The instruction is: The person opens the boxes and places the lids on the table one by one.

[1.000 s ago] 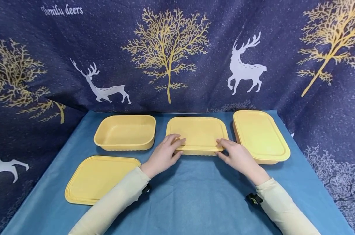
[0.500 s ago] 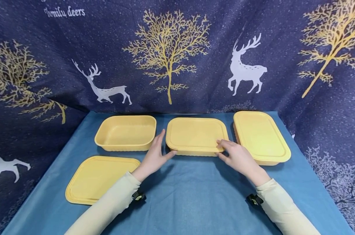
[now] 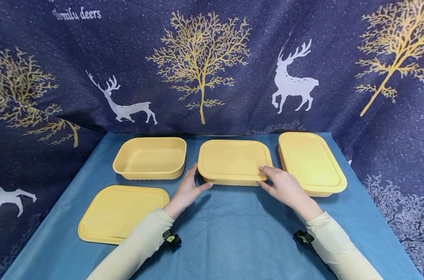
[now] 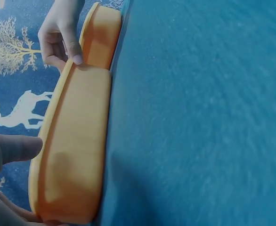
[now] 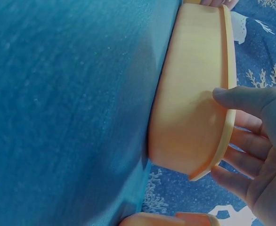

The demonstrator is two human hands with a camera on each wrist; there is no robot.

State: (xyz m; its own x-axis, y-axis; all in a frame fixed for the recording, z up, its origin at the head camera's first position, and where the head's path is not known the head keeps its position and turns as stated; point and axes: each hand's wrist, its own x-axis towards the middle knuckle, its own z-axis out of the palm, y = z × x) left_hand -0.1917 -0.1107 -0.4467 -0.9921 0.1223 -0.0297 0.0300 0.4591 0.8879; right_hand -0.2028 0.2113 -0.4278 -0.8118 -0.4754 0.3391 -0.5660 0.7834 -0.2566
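Right grip (image 3: 285,186) pinches middle box (image 3: 231,159), left grip (image 3: 186,189) spread; only head view catches loose lid (image 3: 122,214) near worktop's (image 3: 229,233) left edge!

The 3 boxes (image 4: 77,136) and 3 lids (image 3: 124,212) are smooth plastic with a soft sheen. The counter (image 3: 229,237) shows matt, creased cloth; the curtain (image 3: 240,107) is cloth too. The wrist cameras (image 3: 171,239), small here, are perhaps plastic.

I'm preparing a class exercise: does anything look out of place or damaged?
One lid lies loose on the cloth in front of the open left container, odd because the middle container and right container are lidded. The right one also sits crosswise. No damage shows.
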